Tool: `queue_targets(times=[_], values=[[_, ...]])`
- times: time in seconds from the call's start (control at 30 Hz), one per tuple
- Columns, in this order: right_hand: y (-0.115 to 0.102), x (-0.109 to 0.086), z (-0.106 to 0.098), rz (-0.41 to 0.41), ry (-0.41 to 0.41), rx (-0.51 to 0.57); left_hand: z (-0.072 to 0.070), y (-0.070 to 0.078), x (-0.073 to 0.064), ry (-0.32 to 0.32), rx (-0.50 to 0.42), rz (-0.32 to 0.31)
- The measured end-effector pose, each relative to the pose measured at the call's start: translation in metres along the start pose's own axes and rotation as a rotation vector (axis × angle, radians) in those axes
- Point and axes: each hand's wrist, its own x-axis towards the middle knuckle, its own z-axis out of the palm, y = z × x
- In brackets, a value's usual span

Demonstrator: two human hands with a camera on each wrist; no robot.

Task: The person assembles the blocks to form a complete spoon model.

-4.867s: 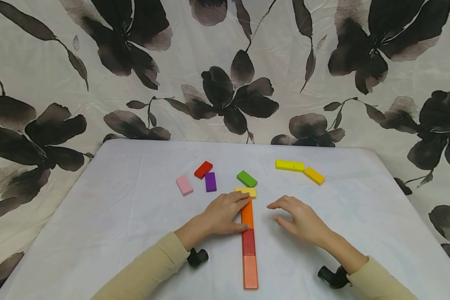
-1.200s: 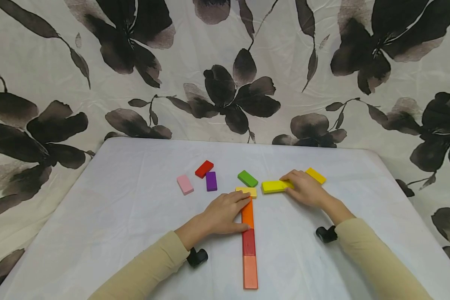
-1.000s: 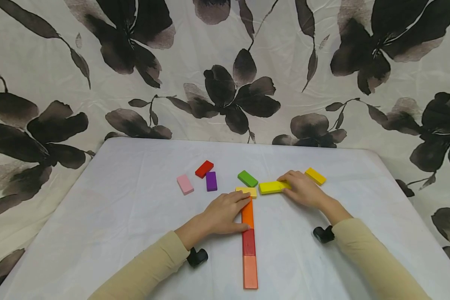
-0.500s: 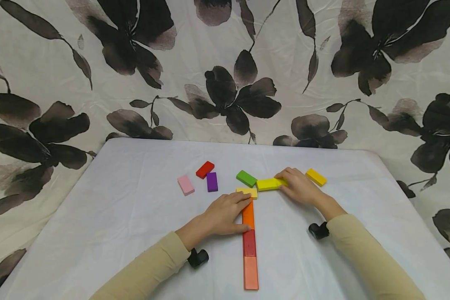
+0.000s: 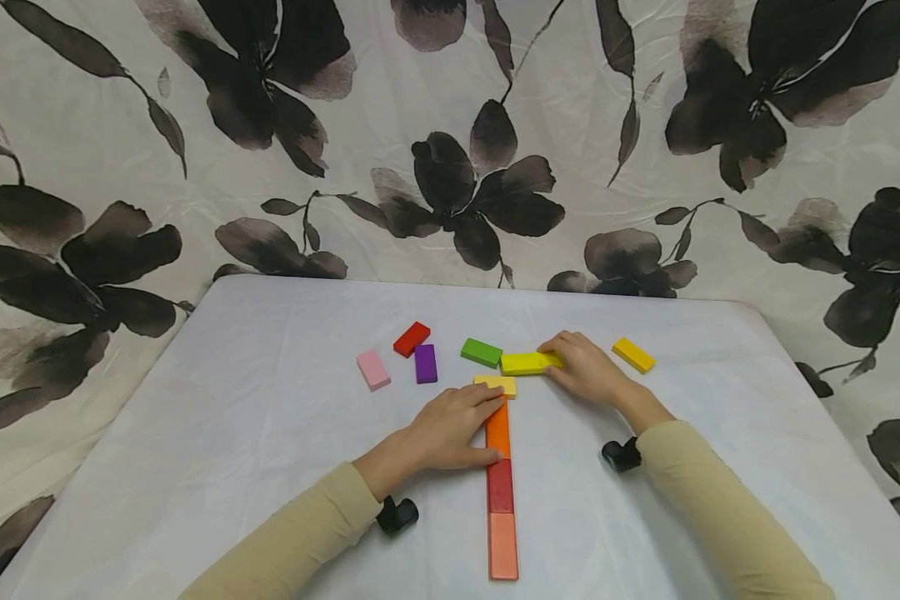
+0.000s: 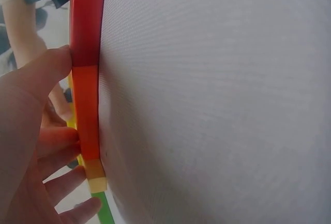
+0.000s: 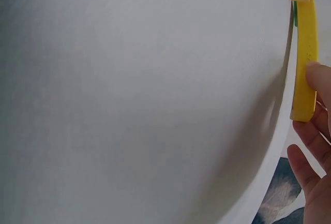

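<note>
My left hand (image 5: 442, 432) rests fingers and thumb on a row of wooden blocks; the thumb touches the seam between the orange block (image 5: 497, 427) and the dark red block (image 5: 500, 486). Its fingertips lie over a pale yellow block (image 5: 498, 384) set crosswise at the row's far end. A salmon block (image 5: 503, 546) forms the near end. My right hand (image 5: 588, 367) pinches one end of a long yellow block (image 5: 523, 364) between thumb and fingers, as the right wrist view shows too. That block's other end is right at the green block (image 5: 482, 352), just beyond the pale yellow one.
Left of the row lie a pink block (image 5: 373, 370), a red block (image 5: 412, 339) and a purple block (image 5: 426, 364). A darker yellow block (image 5: 633, 355) lies beyond my right hand. The white table (image 5: 285, 358) ends at a flowered cloth (image 5: 390, 108).
My right hand has taken hold of the long yellow block and slid it left and nearer. The green block has shifted left and turned slightly. My left hand has stayed put.
</note>
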Motion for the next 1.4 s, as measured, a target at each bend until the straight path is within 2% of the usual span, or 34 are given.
queue_targets(times=[0.33, 0.97, 1.4], values=[[-0.011, 0.012, 0.008, -0.055, 0.012, 0.005, -0.001, 0.001, -0.001, -0.010, 0.000, -0.010], [-0.027, 0.023, 0.018, -0.061, -0.015, 0.059, -0.002, 0.001, 0.000, -0.015, 0.006, -0.013], [-0.028, 0.023, 0.021, -0.036, -0.042, 0.077, -0.002, 0.001, 0.001, 0.001, 0.017, 0.001]])
